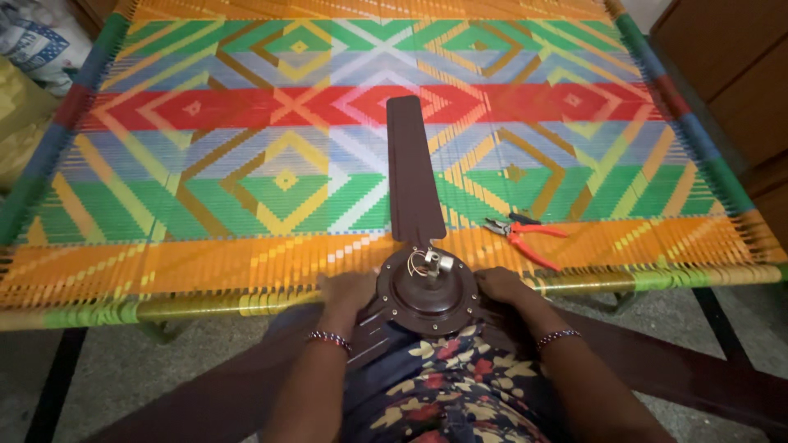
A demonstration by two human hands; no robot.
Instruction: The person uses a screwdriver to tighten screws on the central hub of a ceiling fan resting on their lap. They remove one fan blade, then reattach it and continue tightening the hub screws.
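Left hand (346, 292) & right hand (498, 285) grip opposite sides of brown ceiling fan motor hub (427, 293), wires loose on top. Blades on; red pliers (525, 234) untouched beyond right hand on woven cot (205, 164).

Both hands grip a brown ceiling fan (427, 287) at its round motor hub, left hand (346, 294) and right hand (501, 287) on either side. One blade lies across the colourful woven cot (205, 164); red-handled pliers (525, 234) rest nearby.

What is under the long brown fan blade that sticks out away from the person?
The fan blade lies on a woven cot with colourful diamond patterns. The weave directly beneath the blade is covered, so nothing else can be seen there. Red-handled pliers lie beside it.
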